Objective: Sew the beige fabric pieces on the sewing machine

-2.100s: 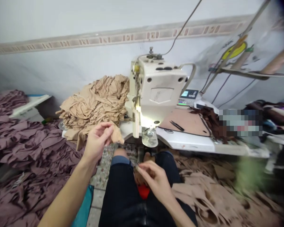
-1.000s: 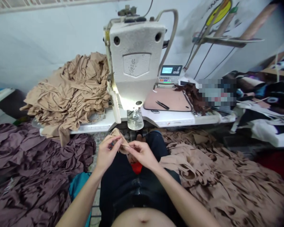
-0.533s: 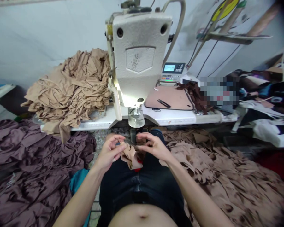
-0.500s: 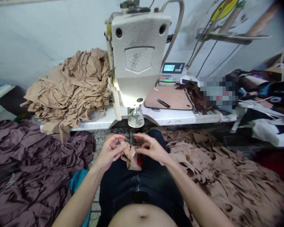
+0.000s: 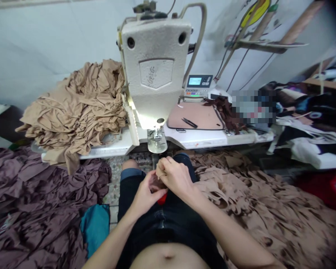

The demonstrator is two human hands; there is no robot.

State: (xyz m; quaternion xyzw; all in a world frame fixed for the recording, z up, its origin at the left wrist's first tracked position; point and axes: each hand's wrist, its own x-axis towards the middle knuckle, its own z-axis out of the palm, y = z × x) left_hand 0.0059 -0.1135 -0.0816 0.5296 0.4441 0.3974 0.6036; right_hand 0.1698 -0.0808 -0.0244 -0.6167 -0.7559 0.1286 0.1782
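Both hands meet over my lap, just below the presser foot [image 5: 156, 139] of the white sewing machine [image 5: 154, 74]. My right hand [image 5: 176, 178] is curled, pinching a small tan fabric piece [image 5: 158, 172] at its fingertips. Beneath and left of it, my left hand [image 5: 146, 193] has its fingers closed toward the same spot; most of the fabric is hidden between the two hands. A small red object [image 5: 162, 198] peeks out under them on my dark shorts.
A heap of tan fabric [image 5: 78, 108] lies on the machine table [image 5: 201, 140] at the left. Black snips [image 5: 189, 122] rest on a pink mat [image 5: 196, 116] beside a control panel [image 5: 197, 82]. Purple fabric [image 5: 36, 201] covers the floor left, tan cut pieces [image 5: 257, 205] right.
The hands have closed together and dropped slightly toward my lap. The tan piece that hung open between them is now bunched and mostly hidden. The view shifted a little left.
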